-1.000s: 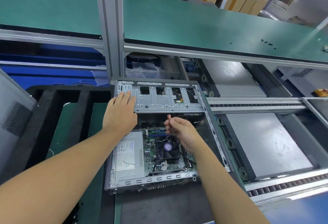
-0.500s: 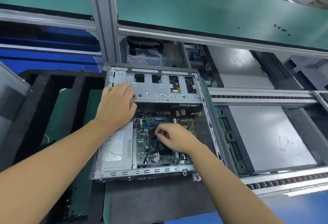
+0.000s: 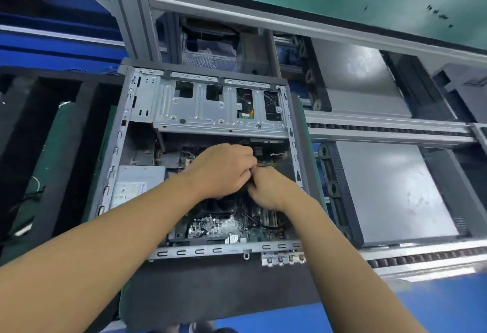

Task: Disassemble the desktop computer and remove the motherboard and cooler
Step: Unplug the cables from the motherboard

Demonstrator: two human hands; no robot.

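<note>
Curling inward over the board, the fingers of the right grip [image 3: 271,187] were seen pinched on a short dark cable [image 3: 251,184], just where they met the left grip [image 3: 221,172]. The left grip's fingers were curled too and touched the right's, but whether anything was held by them could not be told, as the knuckles hid it. Both were set low inside the open case [image 3: 297,132], above the far half of the motherboard [image 3: 216,227].

The step in hand was judged to be the freeing of cables from the motherboard, an early one. The board was seated flat on the case floor, and the cooler [image 3: 224,205], mostly hidden beneath the wrists, was seated on it. A straight pull on the plug, with any latch pressed and the board kept from flexing, was thought to be called for next.

Inside the case were also found a power supply [image 3: 137,182] at the left wall and a drive cage [image 3: 210,106] across the far end. The case was laid on a dark mat [image 3: 210,285] on the counter [image 3: 434,306]. Behind it a bin [image 3: 250,48] holding clear plastic bags was noted. At the left was a black foam tray [image 3: 66,127], its slots too dim for contents to be made out.
</note>
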